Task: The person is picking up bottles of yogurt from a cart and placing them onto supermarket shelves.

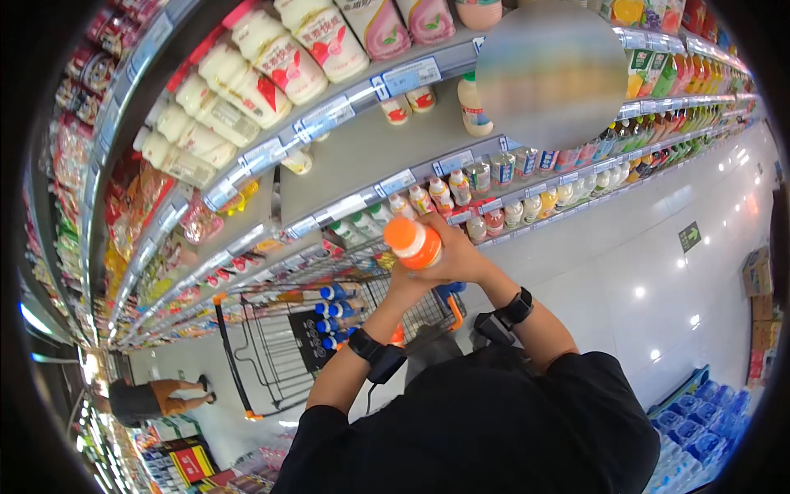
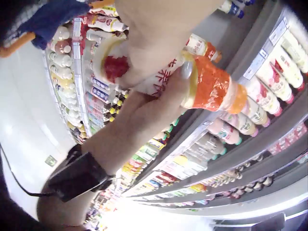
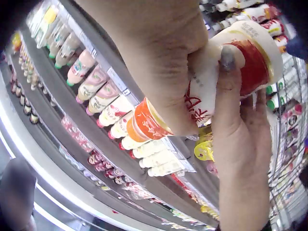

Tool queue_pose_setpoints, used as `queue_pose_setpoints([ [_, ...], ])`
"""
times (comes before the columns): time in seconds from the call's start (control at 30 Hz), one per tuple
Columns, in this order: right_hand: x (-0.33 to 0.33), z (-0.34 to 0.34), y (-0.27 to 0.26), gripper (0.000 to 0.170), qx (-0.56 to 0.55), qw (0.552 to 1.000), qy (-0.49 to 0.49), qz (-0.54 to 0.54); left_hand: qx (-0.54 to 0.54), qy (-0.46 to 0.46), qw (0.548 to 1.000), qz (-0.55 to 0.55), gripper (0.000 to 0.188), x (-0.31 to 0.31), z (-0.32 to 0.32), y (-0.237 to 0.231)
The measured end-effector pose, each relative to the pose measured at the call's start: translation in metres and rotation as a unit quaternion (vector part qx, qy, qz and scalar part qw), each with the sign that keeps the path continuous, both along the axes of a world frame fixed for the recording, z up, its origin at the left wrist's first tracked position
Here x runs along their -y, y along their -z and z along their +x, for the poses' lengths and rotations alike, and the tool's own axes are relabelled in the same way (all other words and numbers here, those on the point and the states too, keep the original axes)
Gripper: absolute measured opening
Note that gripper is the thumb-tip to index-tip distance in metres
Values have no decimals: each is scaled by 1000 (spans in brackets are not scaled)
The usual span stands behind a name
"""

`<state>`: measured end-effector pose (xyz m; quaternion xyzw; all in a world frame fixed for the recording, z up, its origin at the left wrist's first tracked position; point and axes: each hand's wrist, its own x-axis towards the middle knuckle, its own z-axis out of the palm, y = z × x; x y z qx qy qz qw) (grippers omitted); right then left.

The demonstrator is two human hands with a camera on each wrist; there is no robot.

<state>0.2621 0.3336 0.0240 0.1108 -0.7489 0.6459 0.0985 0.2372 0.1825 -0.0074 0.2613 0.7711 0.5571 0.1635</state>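
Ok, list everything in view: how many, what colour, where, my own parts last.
Shelves: several, grey, along the aisle
Held bottle: one, orange and white, near shelves
Shelf bottles: many, mixed colours, on shelves
Price tags: many, blue and white, shelf edges
Cart: one, dark with orange corners, left of centre
Cart bottles: several, blue caps, in the cart
Floor sign: one, green, right
Bottle packs: several, blue, lower right
Boxes: several, brown, right edge
Other person: one, black top, brown shorts, far left
Shirt: one, black, bottom centre
Wrist devices: two, black, one per wrist
Left hand: one, bare, gripping the held bottle
Right hand: one, bare, gripping the held bottle
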Motion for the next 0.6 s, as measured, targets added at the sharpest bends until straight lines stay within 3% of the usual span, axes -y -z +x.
queue_pose_setpoints([
  [0.03, -1, -12, -4, 68, -48, 998, -2, 27, -91, -22, 995, 15, 55, 0, -14, 6],
  [0.13, -10, -52, -21, 62, -146, 985, 9, 93, -215, -102, 971, -23, 56, -8, -67, 8],
  [0.23, -20, -96, -17, 62, -211, 969, 33, 125, -213, -128, 966, 70, 56, -24, -118, -2],
  [0.47, -35, -145, -11, 53, -235, 961, 90, 111, -289, -76, 953, 47, 55, -49, -194, 10],
  [0.5, -36, -154, -6, 53, -222, 962, 100, 123, -310, -76, 948, -4, 56, -50, -201, 12],
  [0.6, -39, -175, 4, 56, -189, 961, 135, 150, -218, -98, 970, -37, 53, -55, -224, 34],
])
